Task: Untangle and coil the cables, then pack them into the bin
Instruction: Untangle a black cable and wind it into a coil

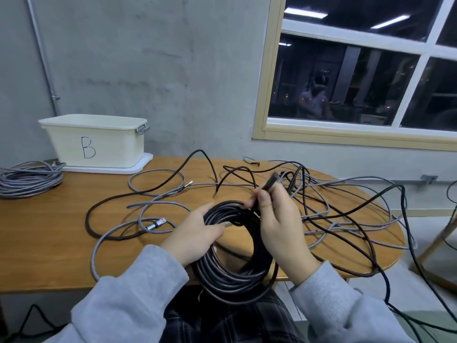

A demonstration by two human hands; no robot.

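Note:
A thick coil of black cable (pixel 230 276) hangs over the table's near edge in front of me. My left hand (pixel 195 233) grips the coil's left side, fingers wrapped through its loops. My right hand (pixel 277 224) pinches the cable's free end, and its dark plug (pixel 270 183) sticks up past my fingers. A tangle of grey braided and black cables (pixel 321 206) sprawls over the table's middle and right. A grey braided cable with a silver USB plug (pixel 155 225) lies to the left. The cream bin marked "B" (pixel 99 142) stands at the back left.
The bin stands on a white lid (pixel 138 168) on the wooden table (pixel 49 243). A coiled grey cable (pixel 27 179) lies at the far left. Black cables trail off the table's right edge to the floor near a wooden chair frame (pixel 442 241). A window fills the upper right.

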